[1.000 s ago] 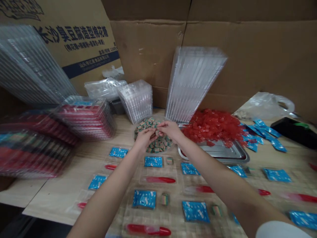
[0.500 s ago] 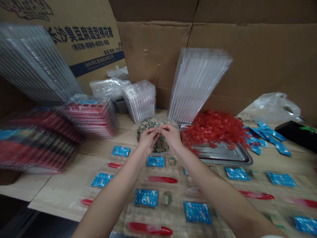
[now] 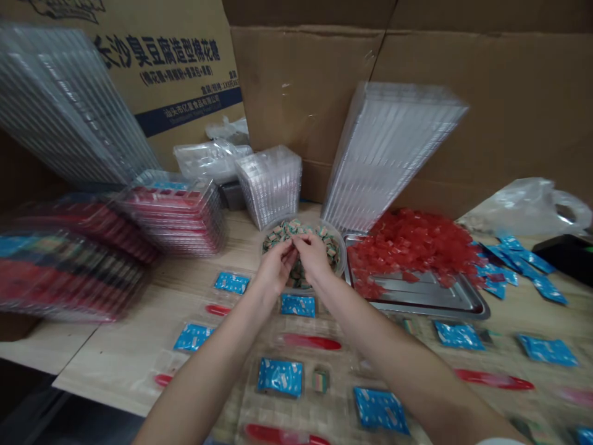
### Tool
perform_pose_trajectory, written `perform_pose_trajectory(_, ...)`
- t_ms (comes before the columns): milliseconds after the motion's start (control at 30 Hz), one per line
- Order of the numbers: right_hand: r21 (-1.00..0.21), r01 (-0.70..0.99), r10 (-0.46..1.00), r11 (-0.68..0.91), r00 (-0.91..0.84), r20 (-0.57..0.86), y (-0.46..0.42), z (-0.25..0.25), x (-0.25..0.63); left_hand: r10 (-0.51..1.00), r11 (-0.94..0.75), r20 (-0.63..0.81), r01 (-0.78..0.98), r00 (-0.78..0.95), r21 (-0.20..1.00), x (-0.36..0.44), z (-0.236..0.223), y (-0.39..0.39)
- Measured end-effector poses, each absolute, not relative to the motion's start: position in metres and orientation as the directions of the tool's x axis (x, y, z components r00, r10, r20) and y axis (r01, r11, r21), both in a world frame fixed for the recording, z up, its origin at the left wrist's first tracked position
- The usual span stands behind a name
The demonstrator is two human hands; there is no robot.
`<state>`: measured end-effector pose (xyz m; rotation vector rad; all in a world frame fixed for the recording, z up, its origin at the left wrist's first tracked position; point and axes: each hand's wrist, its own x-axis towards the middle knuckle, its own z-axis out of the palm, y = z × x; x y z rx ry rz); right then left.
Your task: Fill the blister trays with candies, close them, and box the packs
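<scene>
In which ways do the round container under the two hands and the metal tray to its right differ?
The round container is see-through, while the metal tray is silvery with straight sides. The container holds small striped pieces; the tray holds red pieces, heaped above its rim. The left hand and right hand are over the container, but neither is over the tray. Both stand on the table.
</scene>
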<state>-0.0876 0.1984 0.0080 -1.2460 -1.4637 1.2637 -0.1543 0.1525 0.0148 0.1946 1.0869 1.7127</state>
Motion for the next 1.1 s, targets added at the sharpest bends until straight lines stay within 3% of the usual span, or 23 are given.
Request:
perform_pose_trajectory(267, -0.79, 0.549, 0.928, 0.271, -0.367, 0.063, 0.236, 0.016, -0.102, 0.727, -0.203, -0.193, -0.474, -0.659, 0.857, -0.201, 0.029, 0.147)
perform_pose_trajectory(400, -0.716, 0.613, 0.903, 0.334, -0.425, 0.058, 0.236, 0.013, -0.11, 0.727, -0.187, -0.177, -0.44, -0.663, 0.878, -0.208, 0.027, 0.144)
perform_pose_trajectory(533, -0.732, 0.588, 0.884, 0.344, -0.467, 0.04, 0.245, 0.012, -0.097, 0.75, -0.161, -0.184, -0.445, -0.635, 0.881, -0.206, 0.024, 0.142)
perform_pose_trajectory(733, -0.87, 0.444, 0.831, 0.213, -0.55, -0.078, 0.245, 0.025, -0.062, 0.806, -0.07, -0.203, -0.431, -0.556, 0.899, -0.197, 0.021, 0.15)
perform_pose_trajectory(833, -0.947, 0.321, 0.746, -0.01, -0.628, -0.221, 0.237, 0.038, -0.053, 0.841, 0.002, -0.243, -0.446, -0.484, 0.895, -0.188, 0.02, 0.155)
perform_pose_trajectory(933, -0.938, 0.255, 0.695, -0.235, -0.63, -0.346, 0.231, 0.047, -0.05, 0.871, 0.054, -0.278, -0.482, -0.406, 0.875, -0.178, 0.022, 0.157)
perform_pose_trajectory(1100, -0.963, 0.222, 0.831, -0.154, -0.499, -0.248, 0.223, 0.04, -0.048, 0.876, 0.047, -0.293, -0.538, -0.382, 0.842, -0.163, 0.022, 0.156)
